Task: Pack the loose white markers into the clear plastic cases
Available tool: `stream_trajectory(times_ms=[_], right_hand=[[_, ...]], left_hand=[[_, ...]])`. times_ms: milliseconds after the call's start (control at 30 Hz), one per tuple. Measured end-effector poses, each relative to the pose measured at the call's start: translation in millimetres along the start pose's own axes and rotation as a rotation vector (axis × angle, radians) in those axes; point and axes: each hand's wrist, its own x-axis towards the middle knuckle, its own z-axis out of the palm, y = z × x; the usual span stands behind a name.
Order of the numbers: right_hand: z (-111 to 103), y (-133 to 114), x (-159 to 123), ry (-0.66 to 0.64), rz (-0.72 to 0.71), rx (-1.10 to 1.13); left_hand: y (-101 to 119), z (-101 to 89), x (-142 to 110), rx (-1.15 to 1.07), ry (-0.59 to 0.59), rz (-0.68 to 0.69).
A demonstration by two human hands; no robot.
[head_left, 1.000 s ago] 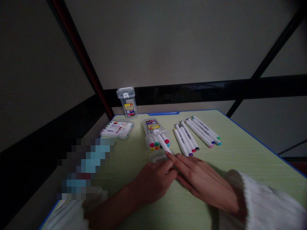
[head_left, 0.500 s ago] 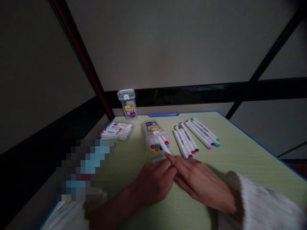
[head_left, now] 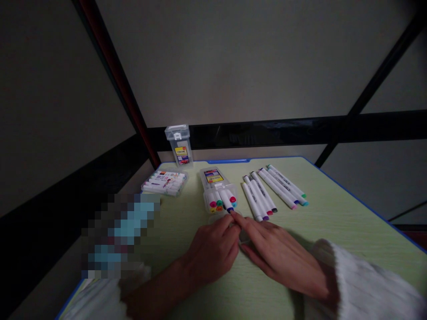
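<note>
A clear plastic marker box lies on its side, its mouth toward me, with several coloured marker ends showing inside. One white marker with a dark blue end sticks partly out of that mouth. My right hand has its fingers stretched out, the index fingertip at the blue end. Beside it, my left hand is curled closed, its index finger close to the same end. What its fingers hold is hidden. The box's clear lid lies folded out, partly beneath my hands.
Several white markers lie in slanting rows on the table, right of the box. A second clear box stands upright at the back left. A flat marker pack lies before it. A pixelated area covers the left edge.
The marker has slid deeper into the box, and its blue end now shows. My fingers have followed it slightly. The view has shifted a little.
</note>
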Motion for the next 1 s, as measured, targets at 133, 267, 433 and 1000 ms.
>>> stream_trajectory(times_ms=[133, 267, 433, 1000], right_hand=[[1.5, -0.4, -1.8, 0.033, 0.043, 0.029], [1.1, -1.1, -0.9, -0.014, 0.035, -0.035], [0.1, -2.7, 2.1, -0.104, 0.004, -0.082], [0.4, -2.3, 1.3, -0.097, -0.047, -0.086]], left_hand=[[0.2, -1.8, -0.5, -0.044, 0.093, 0.024], [-0.5, -1.8, -0.5, -0.044, 0.12, 0.031], [-0.9, -0.7, -0.4, -0.048, 0.117, -0.005], [-0.6, -2.0, 2.7, -0.051, 0.117, -0.051]])
